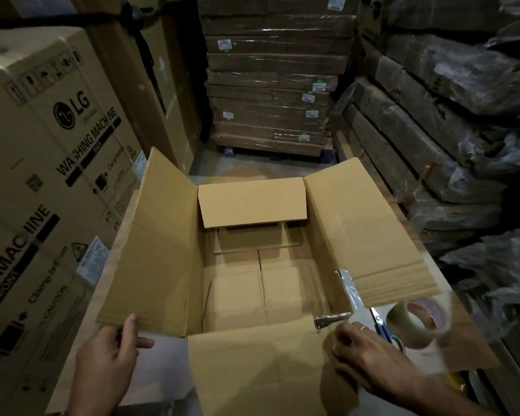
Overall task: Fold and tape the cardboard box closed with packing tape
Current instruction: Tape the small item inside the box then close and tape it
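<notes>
An open cardboard box stands in the middle of the scene, on a bench covered with brown board. All four flaps of the box are open. The left flap rises up and leans to the left. The right flap lies outward to the right, and a strip of clear tape hangs on its near edge. The far flap is bent a little inward over the opening. The near flap hangs toward the person. Inside the box, smaller cardboard pieces lie on the bottom.

The left hand holds the near corner of the left flap: the thumb is on top of the edge and the fingers are under it, so its grip is closed on this flap. The right hand rests with spread fingers on the near right corner of the box, next to a crumpled bit of tape; its grip is released and it grasps nothing.

Just to the right of the right hand lie scissors with blue handles, and beside them a roll of packing tape stands on the bench, blurred.

On the left stand large washing machine cartons. Far behind the box is a stack of wrapped flat cartons.
</notes>
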`<act>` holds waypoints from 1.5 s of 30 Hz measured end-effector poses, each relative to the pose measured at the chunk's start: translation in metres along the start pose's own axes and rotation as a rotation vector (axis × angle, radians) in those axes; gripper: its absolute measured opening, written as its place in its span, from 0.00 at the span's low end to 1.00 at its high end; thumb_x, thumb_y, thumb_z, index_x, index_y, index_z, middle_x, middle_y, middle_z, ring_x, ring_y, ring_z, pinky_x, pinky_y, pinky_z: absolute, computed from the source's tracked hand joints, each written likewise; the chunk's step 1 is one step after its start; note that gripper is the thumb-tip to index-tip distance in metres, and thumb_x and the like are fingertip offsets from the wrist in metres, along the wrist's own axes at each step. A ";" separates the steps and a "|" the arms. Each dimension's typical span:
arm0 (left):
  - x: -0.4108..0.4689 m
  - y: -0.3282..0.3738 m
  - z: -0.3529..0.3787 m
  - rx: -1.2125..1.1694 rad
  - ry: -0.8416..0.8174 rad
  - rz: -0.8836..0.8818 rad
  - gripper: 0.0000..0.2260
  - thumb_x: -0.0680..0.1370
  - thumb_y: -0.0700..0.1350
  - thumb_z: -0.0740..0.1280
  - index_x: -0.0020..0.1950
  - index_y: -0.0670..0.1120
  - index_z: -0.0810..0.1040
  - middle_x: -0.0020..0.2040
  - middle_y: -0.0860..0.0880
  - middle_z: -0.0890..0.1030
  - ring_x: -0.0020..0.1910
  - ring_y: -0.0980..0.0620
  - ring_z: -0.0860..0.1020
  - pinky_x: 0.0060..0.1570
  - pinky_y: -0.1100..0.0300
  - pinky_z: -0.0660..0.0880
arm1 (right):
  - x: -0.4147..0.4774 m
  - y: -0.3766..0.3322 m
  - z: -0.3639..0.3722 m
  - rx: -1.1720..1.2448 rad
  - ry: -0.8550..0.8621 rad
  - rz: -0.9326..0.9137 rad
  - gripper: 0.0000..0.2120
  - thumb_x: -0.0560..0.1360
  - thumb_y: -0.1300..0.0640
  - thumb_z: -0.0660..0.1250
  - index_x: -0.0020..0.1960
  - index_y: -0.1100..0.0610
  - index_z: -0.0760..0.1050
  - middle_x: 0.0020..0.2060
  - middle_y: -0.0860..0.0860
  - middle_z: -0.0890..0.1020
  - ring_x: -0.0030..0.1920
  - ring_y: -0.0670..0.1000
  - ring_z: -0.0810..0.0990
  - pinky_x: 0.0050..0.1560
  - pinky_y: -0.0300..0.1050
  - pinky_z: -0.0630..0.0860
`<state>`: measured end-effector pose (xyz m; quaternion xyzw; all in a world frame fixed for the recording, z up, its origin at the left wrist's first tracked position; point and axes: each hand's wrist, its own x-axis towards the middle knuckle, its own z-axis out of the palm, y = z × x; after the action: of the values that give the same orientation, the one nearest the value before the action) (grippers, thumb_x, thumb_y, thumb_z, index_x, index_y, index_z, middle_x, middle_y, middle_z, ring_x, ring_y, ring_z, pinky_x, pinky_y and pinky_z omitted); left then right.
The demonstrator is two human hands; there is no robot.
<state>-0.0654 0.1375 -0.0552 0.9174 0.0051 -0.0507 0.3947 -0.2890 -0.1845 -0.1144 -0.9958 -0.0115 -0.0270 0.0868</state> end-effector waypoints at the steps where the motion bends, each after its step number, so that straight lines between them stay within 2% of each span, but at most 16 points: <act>1: 0.000 0.000 0.000 -0.003 -0.004 -0.002 0.18 0.81 0.47 0.62 0.31 0.48 0.78 0.30 0.51 0.83 0.34 0.47 0.82 0.45 0.44 0.79 | 0.002 -0.003 0.002 0.015 0.045 0.016 0.19 0.79 0.42 0.57 0.34 0.50 0.74 0.40 0.46 0.74 0.42 0.42 0.68 0.41 0.35 0.66; 3: 0.000 0.001 0.000 -0.010 -0.015 -0.007 0.18 0.81 0.47 0.62 0.32 0.47 0.78 0.30 0.51 0.83 0.34 0.47 0.82 0.46 0.44 0.79 | 0.008 -0.015 0.003 0.069 0.100 0.027 0.19 0.78 0.41 0.59 0.36 0.53 0.74 0.40 0.48 0.75 0.41 0.47 0.73 0.41 0.40 0.70; 6: 0.000 0.001 0.001 -0.028 -0.013 -0.014 0.17 0.81 0.47 0.62 0.33 0.47 0.77 0.31 0.50 0.84 0.35 0.46 0.82 0.46 0.42 0.80 | 0.033 -0.037 0.001 0.027 0.096 0.021 0.17 0.72 0.39 0.64 0.51 0.51 0.73 0.53 0.49 0.74 0.50 0.48 0.72 0.50 0.43 0.75; 9: -0.001 0.000 0.000 -0.001 -0.004 0.007 0.17 0.81 0.46 0.62 0.32 0.49 0.77 0.30 0.51 0.83 0.35 0.46 0.82 0.46 0.43 0.79 | 0.064 -0.052 0.005 -0.031 -0.035 0.007 0.34 0.61 0.34 0.72 0.60 0.52 0.74 0.54 0.48 0.79 0.52 0.48 0.78 0.52 0.38 0.77; 12: -0.001 0.000 0.000 0.014 0.002 0.019 0.17 0.80 0.45 0.63 0.31 0.51 0.77 0.29 0.53 0.83 0.34 0.46 0.82 0.45 0.43 0.80 | 0.092 -0.063 0.001 -0.059 -0.220 -0.038 0.31 0.66 0.45 0.75 0.62 0.60 0.73 0.53 0.54 0.80 0.54 0.55 0.77 0.59 0.44 0.72; 13: -0.001 0.000 0.000 0.021 0.005 0.024 0.17 0.80 0.45 0.63 0.31 0.51 0.77 0.28 0.53 0.83 0.34 0.46 0.82 0.45 0.43 0.79 | 0.096 -0.064 0.003 -0.066 -0.236 -0.031 0.28 0.66 0.48 0.75 0.60 0.60 0.74 0.53 0.56 0.79 0.55 0.56 0.76 0.60 0.45 0.71; 17: -0.001 0.001 0.001 0.052 -0.001 0.062 0.19 0.80 0.46 0.63 0.29 0.51 0.78 0.29 0.54 0.82 0.35 0.47 0.82 0.44 0.46 0.78 | 0.099 -0.062 0.015 -0.071 -0.187 -0.035 0.24 0.40 0.43 0.79 0.32 0.50 0.77 0.30 0.45 0.78 0.33 0.45 0.77 0.35 0.36 0.73; 22: -0.002 0.003 0.002 0.065 0.000 0.076 0.20 0.80 0.45 0.63 0.28 0.49 0.79 0.27 0.59 0.79 0.34 0.50 0.80 0.41 0.51 0.75 | 0.108 -0.058 0.029 -0.100 -0.066 -0.029 0.24 0.38 0.50 0.80 0.31 0.51 0.76 0.29 0.45 0.79 0.32 0.45 0.77 0.32 0.33 0.73; 24: -0.001 0.002 0.001 0.068 0.001 0.084 0.20 0.80 0.45 0.64 0.27 0.49 0.78 0.25 0.59 0.78 0.34 0.49 0.80 0.41 0.51 0.75 | 0.107 -0.054 0.027 -0.096 -0.052 -0.061 0.24 0.41 0.49 0.81 0.34 0.51 0.77 0.31 0.46 0.79 0.33 0.46 0.78 0.33 0.34 0.75; 26: 0.000 -0.001 0.001 0.062 -0.013 0.079 0.19 0.80 0.45 0.64 0.28 0.49 0.78 0.26 0.58 0.80 0.35 0.48 0.81 0.42 0.50 0.76 | 0.102 -0.047 0.021 -0.035 -0.107 -0.098 0.22 0.56 0.46 0.79 0.45 0.54 0.78 0.40 0.51 0.81 0.42 0.52 0.79 0.44 0.41 0.77; 28: 0.002 -0.004 0.000 0.045 -0.012 0.069 0.19 0.80 0.45 0.64 0.28 0.49 0.79 0.26 0.57 0.81 0.36 0.48 0.82 0.44 0.48 0.78 | 0.092 -0.037 0.012 0.096 -0.200 -0.073 0.25 0.71 0.39 0.64 0.58 0.56 0.75 0.51 0.55 0.80 0.53 0.56 0.75 0.56 0.47 0.71; 31: 0.003 -0.005 -0.001 0.027 -0.025 0.081 0.18 0.80 0.46 0.63 0.30 0.51 0.78 0.28 0.57 0.81 0.35 0.49 0.82 0.46 0.46 0.79 | 0.070 -0.013 -0.005 0.168 -0.091 -0.040 0.17 0.78 0.44 0.56 0.58 0.53 0.75 0.51 0.50 0.80 0.51 0.53 0.77 0.54 0.41 0.69; 32: 0.003 -0.005 0.000 0.019 -0.029 0.080 0.18 0.80 0.46 0.63 0.30 0.51 0.78 0.28 0.57 0.82 0.35 0.49 0.82 0.46 0.46 0.79 | 0.061 -0.001 -0.008 0.154 -0.045 -0.042 0.11 0.77 0.52 0.61 0.57 0.51 0.76 0.50 0.48 0.81 0.49 0.52 0.78 0.51 0.39 0.70; 34: 0.004 -0.005 0.000 0.020 -0.033 0.078 0.18 0.80 0.46 0.63 0.30 0.51 0.78 0.27 0.57 0.82 0.35 0.49 0.82 0.47 0.45 0.79 | 0.044 0.018 -0.017 0.105 -0.010 -0.045 0.19 0.69 0.61 0.70 0.57 0.47 0.76 0.49 0.45 0.80 0.47 0.48 0.78 0.47 0.36 0.70; 38: 0.005 -0.008 0.001 0.013 -0.021 0.067 0.18 0.80 0.45 0.63 0.30 0.51 0.78 0.27 0.59 0.81 0.36 0.47 0.82 0.47 0.43 0.79 | 0.014 0.040 -0.024 -0.121 -0.107 -0.133 0.32 0.62 0.59 0.75 0.65 0.49 0.73 0.57 0.46 0.79 0.56 0.49 0.77 0.53 0.40 0.77; 45: 0.008 -0.012 0.002 0.006 -0.032 0.080 0.19 0.80 0.45 0.63 0.30 0.49 0.79 0.27 0.57 0.82 0.35 0.47 0.82 0.46 0.44 0.79 | 0.006 0.040 -0.027 -0.134 0.010 -0.155 0.21 0.70 0.47 0.62 0.63 0.45 0.75 0.67 0.52 0.74 0.65 0.50 0.68 0.54 0.40 0.72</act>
<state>-0.0581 0.1443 -0.0658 0.9172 -0.0383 -0.0494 0.3936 -0.2830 -0.2283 -0.0942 -0.9953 -0.0861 -0.0395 0.0177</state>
